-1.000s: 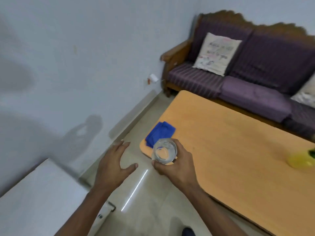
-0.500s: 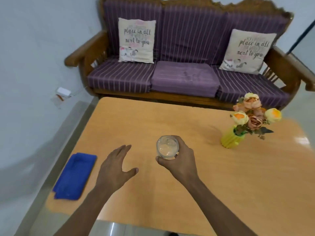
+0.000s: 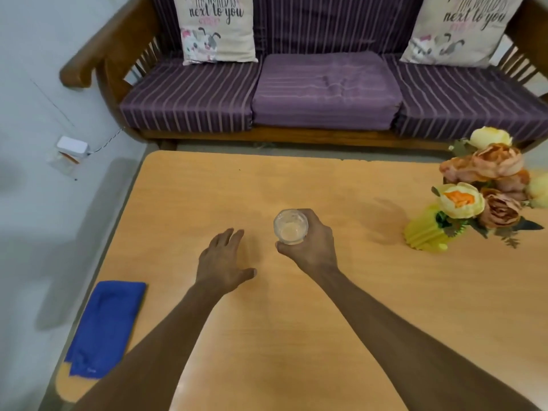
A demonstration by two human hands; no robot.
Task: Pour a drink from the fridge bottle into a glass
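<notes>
A clear drinking glass (image 3: 290,226) is held upright over the middle of the wooden table (image 3: 370,307), seen from above through its open rim. My right hand (image 3: 311,247) is wrapped around its side. Whether the glass touches the tabletop I cannot tell. My left hand (image 3: 224,262) hovers flat and empty to the left of the glass, fingers spread, palm down. No bottle or fridge is in view.
A folded blue cloth (image 3: 103,327) lies at the table's near left corner. A yellow vase of artificial flowers (image 3: 427,232) stands at the right. Behind the table is a purple striped sofa (image 3: 326,90) with two cushions. A wall runs along the left.
The view has swung right from the wall and white surface onto the table. Both hands moved out over the tabletop, the right one carrying the glass to the middle.
</notes>
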